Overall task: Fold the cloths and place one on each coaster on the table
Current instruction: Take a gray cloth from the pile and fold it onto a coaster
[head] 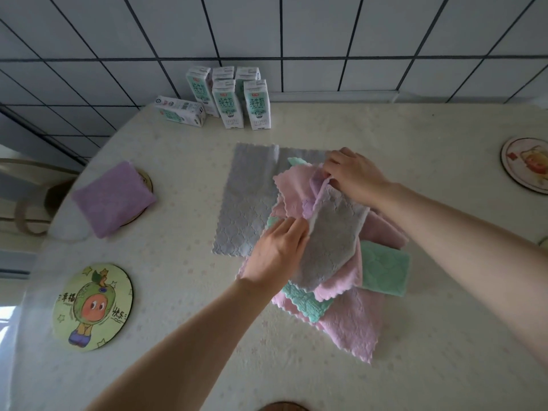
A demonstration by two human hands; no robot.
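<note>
Centrally on the cream table (444, 232), a heap of pink and green cloths (350, 321) overlaps a flat grey cloth (246, 200). Above the heap hangs a smaller grey cloth (332, 241), the right hand (354, 175) pinching its far corner and the left hand (274, 253) gripping its side edge.

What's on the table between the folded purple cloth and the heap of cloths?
Head view: a flat grey cloth lies there, partly under the heap; bare table beside the folded purple cloth.
</note>
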